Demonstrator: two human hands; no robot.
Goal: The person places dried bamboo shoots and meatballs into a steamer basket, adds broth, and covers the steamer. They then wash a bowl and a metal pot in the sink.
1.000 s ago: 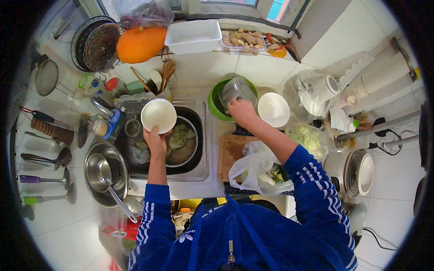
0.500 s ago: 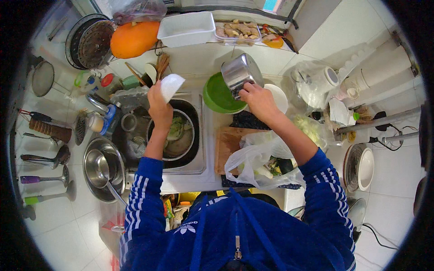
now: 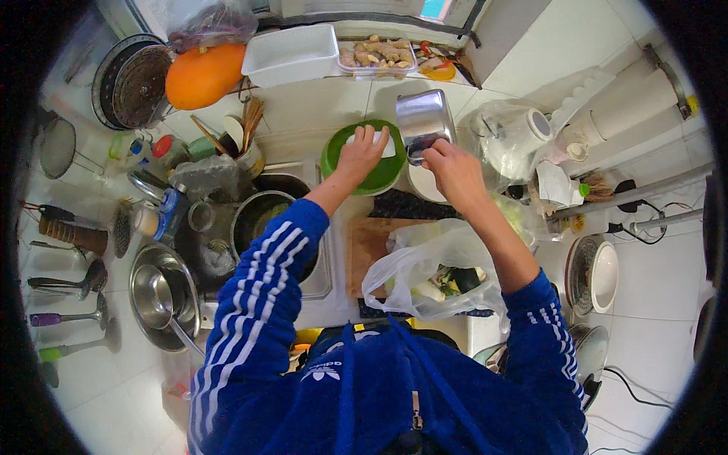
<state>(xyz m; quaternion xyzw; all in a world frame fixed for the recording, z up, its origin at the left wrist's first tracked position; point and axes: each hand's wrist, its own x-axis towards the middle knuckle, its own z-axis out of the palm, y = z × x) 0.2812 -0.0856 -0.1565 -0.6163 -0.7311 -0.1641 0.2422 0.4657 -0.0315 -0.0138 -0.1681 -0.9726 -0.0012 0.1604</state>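
Observation:
My left hand (image 3: 359, 156) is over the green bowl (image 3: 377, 182), its fingers closed on a flat white pad (image 3: 389, 147) that is mostly covered by them. The pad's exact kind is unclear. To its right, my right hand (image 3: 453, 173) grips the near rim of a shiny steel pot (image 3: 423, 114). The pot is tipped on its side just beyond the hand, its inside mostly out of sight. Under the pot and right hand, a white bowl (image 3: 426, 184) is partly hidden.
To the left lies the sink (image 3: 324, 262) with a dark pot (image 3: 241, 224) in it. Nearer me are a cutting board (image 3: 364, 254) and an open plastic bag (image 3: 379, 284) of vegetable scraps. A white tray (image 3: 292, 57) and orange squash (image 3: 203, 80) stand on the back ledge.
My left hand has moved right with the white pad, from above the sink to over the green bowl. The steel pot has shifted slightly right and turned in my right hand.

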